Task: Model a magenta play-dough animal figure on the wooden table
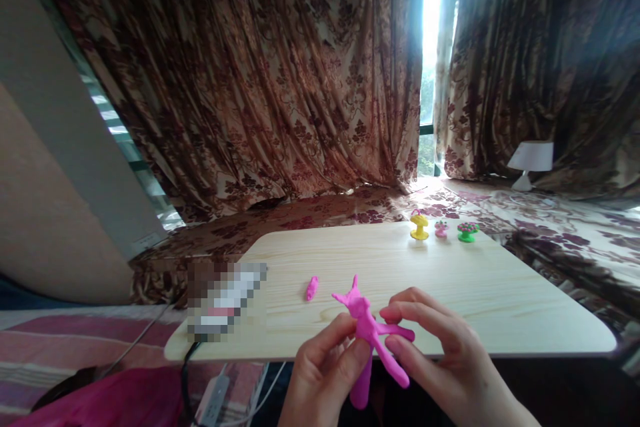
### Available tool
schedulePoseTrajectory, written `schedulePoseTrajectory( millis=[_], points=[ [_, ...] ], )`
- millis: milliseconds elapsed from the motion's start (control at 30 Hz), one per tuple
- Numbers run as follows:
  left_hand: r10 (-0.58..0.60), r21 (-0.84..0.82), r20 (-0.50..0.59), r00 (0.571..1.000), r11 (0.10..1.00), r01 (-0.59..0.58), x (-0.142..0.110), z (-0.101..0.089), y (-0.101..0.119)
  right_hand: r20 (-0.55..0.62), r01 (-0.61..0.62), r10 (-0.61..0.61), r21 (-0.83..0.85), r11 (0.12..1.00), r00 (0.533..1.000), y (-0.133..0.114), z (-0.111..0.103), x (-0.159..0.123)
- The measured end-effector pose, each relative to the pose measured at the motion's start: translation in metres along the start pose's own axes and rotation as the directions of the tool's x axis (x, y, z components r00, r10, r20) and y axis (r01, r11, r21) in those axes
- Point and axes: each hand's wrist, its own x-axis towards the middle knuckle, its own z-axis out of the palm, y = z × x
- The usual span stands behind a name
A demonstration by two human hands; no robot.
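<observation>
A bright pink modelling-clay figure (367,327), with two thin points at its top and long limbs, is held up over the table's near edge. My left hand (327,367) pinches its body between thumb and fingers. At its right side, the thumb and fingertips of my right hand (445,340) close around the limbs that stick out; the thumb seems to touch the lower one. Beyond my left hand, a small pink clay lump (312,288) lies on the pale wooden table (280,247).
Yellow (419,227), pink (441,229) and green (468,232) mushroom-shaped clay pieces stand at the table's far right. A pixelated flat object (227,300) lies at the left, with a black cable (185,373) running down. A power strip (213,400) sits below. A white lamp (531,159) stands behind.
</observation>
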Motion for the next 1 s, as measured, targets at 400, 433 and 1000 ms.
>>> schedulePoseTrajectory(
  millis=[400,433,1000],
  points=[
    [-0.007,-0.043,-0.056,0.998,0.999,0.005,0.000,0.001,-0.002,-0.073,0.105,-0.111,-0.087,0.991,0.991,-0.002,0.001,0.002],
    [-0.010,-0.041,-0.057,0.998,0.999,0.007,-0.001,0.002,-0.002,-0.075,0.122,-0.129,-0.096,0.988,0.989,-0.002,0.000,0.002],
    [-0.023,0.129,-0.013,1.000,0.991,0.024,-0.004,0.008,0.005,0.029,-0.096,0.094,0.054,0.994,0.995,-0.010,-0.003,0.005]
  ],
)
